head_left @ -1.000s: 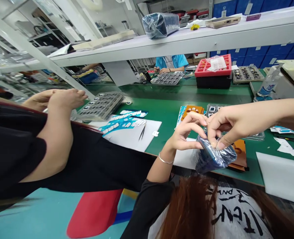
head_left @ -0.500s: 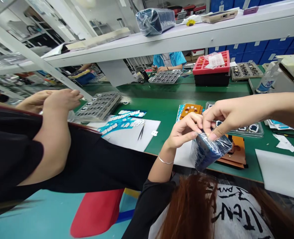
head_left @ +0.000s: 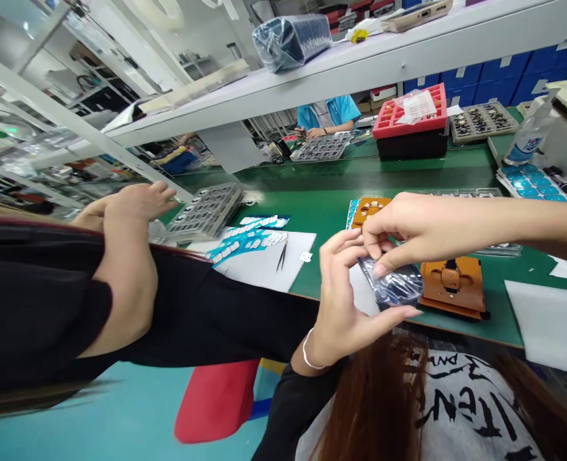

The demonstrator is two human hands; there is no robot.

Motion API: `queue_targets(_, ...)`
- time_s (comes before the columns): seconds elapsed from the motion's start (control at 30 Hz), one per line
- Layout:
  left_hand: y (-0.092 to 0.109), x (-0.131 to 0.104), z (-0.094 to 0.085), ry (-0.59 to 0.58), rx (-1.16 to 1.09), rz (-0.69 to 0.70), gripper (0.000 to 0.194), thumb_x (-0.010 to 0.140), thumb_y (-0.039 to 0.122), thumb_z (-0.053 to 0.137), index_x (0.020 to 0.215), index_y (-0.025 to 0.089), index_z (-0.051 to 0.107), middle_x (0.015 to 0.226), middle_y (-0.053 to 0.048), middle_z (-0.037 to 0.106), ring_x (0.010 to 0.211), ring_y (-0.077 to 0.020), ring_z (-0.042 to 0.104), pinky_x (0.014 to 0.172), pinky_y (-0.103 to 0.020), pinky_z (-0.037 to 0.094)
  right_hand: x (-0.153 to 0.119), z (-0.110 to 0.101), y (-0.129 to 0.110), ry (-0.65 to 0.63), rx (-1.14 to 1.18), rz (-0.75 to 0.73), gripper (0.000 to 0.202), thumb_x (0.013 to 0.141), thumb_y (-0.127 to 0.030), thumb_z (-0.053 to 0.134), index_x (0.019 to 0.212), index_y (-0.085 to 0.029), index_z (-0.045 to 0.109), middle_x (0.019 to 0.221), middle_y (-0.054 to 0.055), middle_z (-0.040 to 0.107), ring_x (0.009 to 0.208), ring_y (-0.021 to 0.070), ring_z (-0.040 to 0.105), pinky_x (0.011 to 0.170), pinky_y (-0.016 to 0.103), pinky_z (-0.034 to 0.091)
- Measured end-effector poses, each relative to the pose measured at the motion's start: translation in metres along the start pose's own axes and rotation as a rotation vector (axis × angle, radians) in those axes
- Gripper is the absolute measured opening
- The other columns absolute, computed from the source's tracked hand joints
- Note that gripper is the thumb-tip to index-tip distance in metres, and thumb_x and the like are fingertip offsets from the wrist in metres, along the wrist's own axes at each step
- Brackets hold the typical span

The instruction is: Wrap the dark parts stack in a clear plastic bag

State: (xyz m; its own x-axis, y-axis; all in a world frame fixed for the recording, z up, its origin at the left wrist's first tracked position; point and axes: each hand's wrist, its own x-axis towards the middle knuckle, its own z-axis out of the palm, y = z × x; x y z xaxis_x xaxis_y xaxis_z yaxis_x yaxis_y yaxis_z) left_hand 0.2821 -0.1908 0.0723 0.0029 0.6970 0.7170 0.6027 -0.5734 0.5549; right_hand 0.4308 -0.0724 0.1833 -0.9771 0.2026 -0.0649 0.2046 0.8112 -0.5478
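Note:
A dark blue block-shaped package in clear plastic wrap (head_left: 398, 286) is held above the near edge of the bench. My left hand (head_left: 343, 298) curves around its left side, the thumb stretched along the near side. From above, my right hand (head_left: 408, 234) pinches the wrap at its upper left corner with thumb and fingers. What is inside the package cannot be made out through the shiny film. Just right of it lies an orange-brown leather-like piece with a strap (head_left: 451, 285), and a similar orange piece (head_left: 369, 210) is behind my hands.
To the left, a co-worker's hands (head_left: 136, 205) are near stacked clear trays (head_left: 206, 208). Tweezers (head_left: 282, 256) and blue sticker sheets (head_left: 249, 240) lie on a white sheet. A raised shelf (head_left: 360, 70) carries another wrapped package (head_left: 293, 41). A red box (head_left: 410, 112) stands farther back.
The package has turned so its end faces me more. My left hand has shifted from pinching its top to curving around its side. The right hand still pinches the wrap.

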Motion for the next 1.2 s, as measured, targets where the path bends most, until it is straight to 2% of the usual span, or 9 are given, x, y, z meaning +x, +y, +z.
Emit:
queue_targets(0.1, -0.002, -0.008, -0.007, 0.054, -0.123, 0.013, 0.071, 0.078, 0.040, 0.078, 0.137, 0.031, 0.039, 0.140, -0.011, 0.035, 0.131, -0.0292, 0.048, 0.094, -0.043, 0.056, 0.005, 0.006, -0.009, 0.142, 0.009, 0.119, 0.011, 0.081, -0.021, 0.071, 0.081, -0.017, 0.061, 0.065, -0.002, 0.059, 0.060, 0.0121, 0.050, 0.058, 0.025, 0.029)
queue_targets(0.2, -0.005, -0.009, -0.012, 0.116, -0.046, 0.035, 0.042, 0.091, 0.027, 0.062, 0.130, 0.033, 0.047, 0.140, -0.008, 0.038, 0.127, -0.0251, 0.053, 0.100, -0.043, 0.053, 0.009, 0.013, -0.005, 0.311, 0.103, 0.203, 0.018, 0.079, -0.019, 0.071, 0.092, -0.018, 0.059, 0.070, -0.003, 0.061, 0.062, 0.0124, 0.052, 0.058, 0.025, 0.030)
queue_targets(0.33, -0.009, -0.008, -0.005, 0.038, 0.145, 0.015, 0.045, 0.087, 0.041, 0.069, 0.126, 0.024, 0.053, 0.135, -0.012, 0.046, 0.128, -0.0275, 0.050, 0.105, -0.047, 0.049, 0.012, 0.017, 0.005, 0.432, 0.119, 0.226, 0.015, 0.077, -0.015, 0.068, 0.090, -0.017, 0.060, 0.071, -0.003, 0.061, 0.063, 0.0117, 0.052, 0.059, 0.025, 0.030)
queue_targets(0.57, -0.032, 0.005, 0.006, 0.105, -0.148, -0.047, 0.034, 0.085, 0.031, 0.072, 0.114, 0.022, 0.056, 0.134, -0.012, 0.056, 0.125, -0.0241, 0.056, 0.086, -0.031, 0.056, 0.003, 0.004, 0.020, 0.285, 0.232, 0.144, 0.006, 0.087, -0.019, 0.062, 0.089, -0.015, 0.066, 0.076, 0.000, 0.063, 0.064, 0.0104, 0.052, 0.060, 0.025, 0.035)
queue_targets(0.77, -0.048, 0.013, 0.006, 0.064, -0.308, -0.078, 0.025, 0.087, 0.032, 0.070, 0.108, 0.023, 0.059, 0.131, -0.011, 0.061, 0.120, -0.0239, 0.062, 0.088, -0.034, 0.055, -0.009, 0.003, 0.044, 0.229, 0.392, 0.028, 0.020, 0.089, -0.034, 0.064, 0.102, -0.019, 0.067, 0.095, 0.002, 0.066, 0.083, 0.0158, 0.060, 0.071, 0.028, 0.046)
queue_targets(0.87, -0.058, 0.015, 0.010, 0.200, -0.385, -0.104, 0.023, 0.086, 0.032, 0.071, 0.105, 0.024, 0.061, 0.126, -0.008, 0.065, 0.124, -0.0220, 0.060, 0.098, -0.035, 0.051, -0.012, 0.015, 0.056, 0.333, 0.427, -0.056, 0.029, 0.088, -0.035, 0.065, 0.112, -0.020, 0.065, 0.113, 0.005, 0.065, 0.101, 0.0203, 0.060, 0.081, 0.032, 0.051)
queue_targets(0.97, -0.078, 0.017, 0.007, 0.465, -0.458, -0.162, 0.022, 0.084, 0.036, 0.073, 0.099, 0.026, 0.061, 0.114, -0.003, 0.070, 0.118, -0.0189, 0.063, 0.102, -0.034, 0.049, -0.014, 0.037, 0.075, 0.449, 0.468, -0.092, 0.048, 0.085, -0.038, 0.070, 0.129, -0.024, 0.057, 0.135, 0.008, 0.054, 0.119, 0.0251, 0.054, 0.093, 0.037, 0.052)
queue_targets(1.07, -0.109, 0.016, -0.007, 0.727, -0.518, -0.320, 0.023, 0.088, 0.047, 0.065, 0.095, 0.026, 0.060, 0.108, -0.001, 0.071, 0.113, -0.0172, 0.065, 0.103, -0.033, 0.050, -0.017, 0.063, 0.093, 0.322, 0.573, -0.134, 0.062, 0.084, -0.041, 0.071, 0.141, -0.032, 0.047, 0.154, 0.007, 0.034, 0.135, 0.0281, 0.042, 0.104, 0.044, 0.047)
queue_targets(1.2, -0.148, 0.001, -0.017, 0.719, -0.577, -0.619, 0.041, 0.093, 0.059, 0.046, 0.096, 0.022, 0.064, 0.111, -0.007, 0.072, 0.117, -0.0194, 0.063, 0.102, -0.033, 0.051, -0.017, 0.090, 0.088, 0.193, 0.811, -0.217, 0.082, 0.078, -0.039, 0.079, 0.148, -0.040, 0.036, 0.160, 0.005, 0.022, 0.130, 0.0274, 0.048, 0.098, 0.041, 0.053)
